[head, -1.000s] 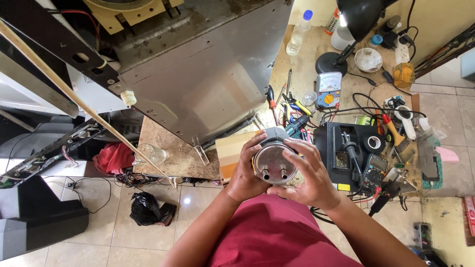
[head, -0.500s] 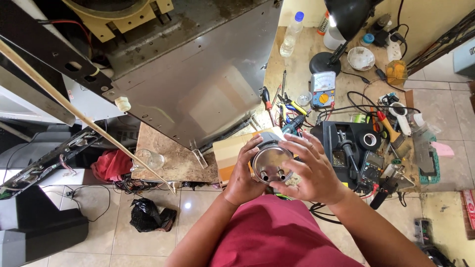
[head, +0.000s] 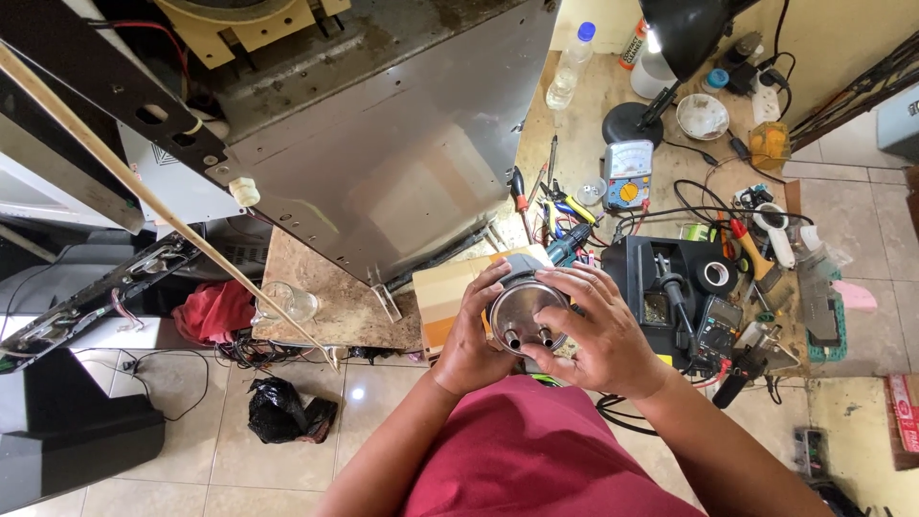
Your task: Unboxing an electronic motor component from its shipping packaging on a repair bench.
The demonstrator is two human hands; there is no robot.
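While both hands [head: 536,335] hold a metal canister [head: 524,311], tools [head: 565,206] crowd behind.

Bright even daylight, sharp focus, glare on the steel panel [head: 383,182], wide-angle edge distortion.

left hand [head: 472,342]: fingers curled, gripping | right hand [head: 598,333]: fingers spread, gripping | forearms converge
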